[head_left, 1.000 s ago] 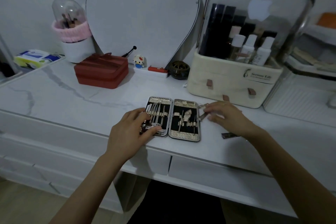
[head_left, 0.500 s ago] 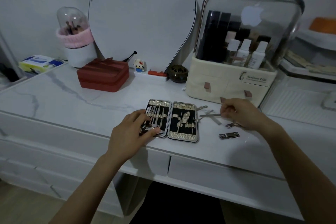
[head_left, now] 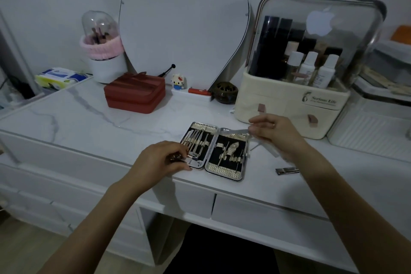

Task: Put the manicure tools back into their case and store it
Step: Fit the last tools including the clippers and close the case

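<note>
White marble-veined vanity top (head_left: 84, 113) against a pale wall, mirror (head_left: 182, 18) at rear. Cream cosmetic organiser (head_left: 287, 104) with clear domed lid, right rear, bottles inside. Red zip case (head_left: 134, 93), left rear. Manicure case (head_left: 214, 150), lying open flat near the front edge, tools strapped in both halves. Left hand (head_left: 160, 159), fingers curled, pinching a small metal tool (head_left: 192, 158) at the case's lower left corner. Right hand (head_left: 278, 135), raised over the case's right edge, gripping a blurred flat metal tool (head_left: 238, 132). Nail clipper (head_left: 287, 170), loose on the top, right of the case.
</note>
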